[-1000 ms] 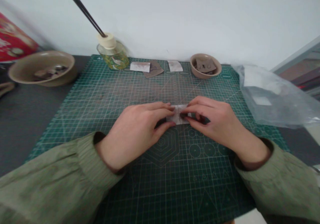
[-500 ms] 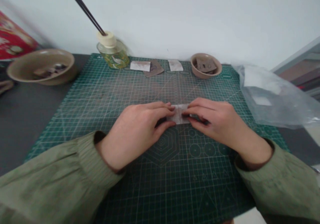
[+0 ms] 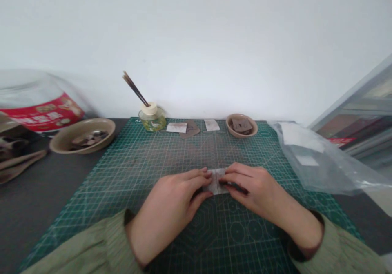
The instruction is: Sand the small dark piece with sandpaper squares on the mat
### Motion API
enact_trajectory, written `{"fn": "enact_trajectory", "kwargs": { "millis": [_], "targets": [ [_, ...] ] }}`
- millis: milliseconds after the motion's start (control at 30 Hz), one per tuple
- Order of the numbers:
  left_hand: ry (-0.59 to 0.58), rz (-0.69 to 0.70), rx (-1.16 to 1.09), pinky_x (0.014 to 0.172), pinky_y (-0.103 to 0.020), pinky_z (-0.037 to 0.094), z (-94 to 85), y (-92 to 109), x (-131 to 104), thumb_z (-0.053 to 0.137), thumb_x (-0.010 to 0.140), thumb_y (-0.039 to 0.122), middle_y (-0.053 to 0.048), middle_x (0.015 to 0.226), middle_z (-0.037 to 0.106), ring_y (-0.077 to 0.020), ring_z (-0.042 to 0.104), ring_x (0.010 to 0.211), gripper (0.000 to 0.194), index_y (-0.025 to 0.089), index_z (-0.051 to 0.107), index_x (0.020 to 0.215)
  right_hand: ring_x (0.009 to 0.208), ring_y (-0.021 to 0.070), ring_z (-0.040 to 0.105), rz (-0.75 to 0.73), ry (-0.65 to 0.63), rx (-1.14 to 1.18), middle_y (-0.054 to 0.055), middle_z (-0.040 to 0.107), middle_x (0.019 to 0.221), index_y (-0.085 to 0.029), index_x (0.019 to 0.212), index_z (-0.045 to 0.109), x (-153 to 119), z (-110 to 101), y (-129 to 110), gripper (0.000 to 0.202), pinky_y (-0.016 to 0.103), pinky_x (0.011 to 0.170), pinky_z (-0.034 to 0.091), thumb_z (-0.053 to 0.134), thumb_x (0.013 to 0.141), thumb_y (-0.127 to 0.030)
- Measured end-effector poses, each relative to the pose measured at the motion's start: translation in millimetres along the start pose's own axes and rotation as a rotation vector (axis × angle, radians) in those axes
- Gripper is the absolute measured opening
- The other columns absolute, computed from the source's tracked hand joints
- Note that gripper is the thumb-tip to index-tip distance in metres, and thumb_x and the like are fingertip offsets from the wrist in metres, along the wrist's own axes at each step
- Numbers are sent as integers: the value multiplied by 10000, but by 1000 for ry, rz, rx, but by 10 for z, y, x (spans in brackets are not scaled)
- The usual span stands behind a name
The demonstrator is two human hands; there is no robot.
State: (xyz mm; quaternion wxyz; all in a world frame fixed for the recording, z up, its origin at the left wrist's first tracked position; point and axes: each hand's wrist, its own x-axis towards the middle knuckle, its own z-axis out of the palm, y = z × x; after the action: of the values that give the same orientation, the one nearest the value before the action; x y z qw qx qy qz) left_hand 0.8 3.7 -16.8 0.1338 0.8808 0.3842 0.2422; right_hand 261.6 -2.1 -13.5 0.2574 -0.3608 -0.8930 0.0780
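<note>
Currently, the left hand (image 3: 173,204) is holding the left end of a small whitish paper piece (image 3: 214,183), its thumb and bent fingers staying narrowly spread. Opposite it, the right hand (image 3: 255,190) is gripping the right end, fingertips bunching closely on it. Between them the paper is lying on a green cutting mat (image 3: 128,172), a thin line running across its middle. Behind, a small beige bowl (image 3: 238,134) is holding grey-brown pieces, while a reed diffuser bottle (image 3: 152,121) is standing near the wall.
</note>
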Motion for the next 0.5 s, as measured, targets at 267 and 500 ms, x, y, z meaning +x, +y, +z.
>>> {"fn": "enact_trajectory", "kwargs": {
  "millis": [267,500],
  "targets": [
    [-2,-12,-27,1065,-538,719,-5,2,-6,799,1030,212,-60,1363,857,-320,860,1196,228,238,875,1243,922,241,810,18,-11,17,92,806,1118,-176,1156,789,4,16,18,177,355,794,671,719,1020,-86],
    [-10,-6,-7,1078,-529,713,5,-16,9,788,1047,247,-57,1372,855,-316,857,1201,240,249,867,1274,925,223,797,38,-2,48,87,808,1123,-183,1159,794,-13,10,29,176,337,795,652,700,1037,-98]
  ]
}}
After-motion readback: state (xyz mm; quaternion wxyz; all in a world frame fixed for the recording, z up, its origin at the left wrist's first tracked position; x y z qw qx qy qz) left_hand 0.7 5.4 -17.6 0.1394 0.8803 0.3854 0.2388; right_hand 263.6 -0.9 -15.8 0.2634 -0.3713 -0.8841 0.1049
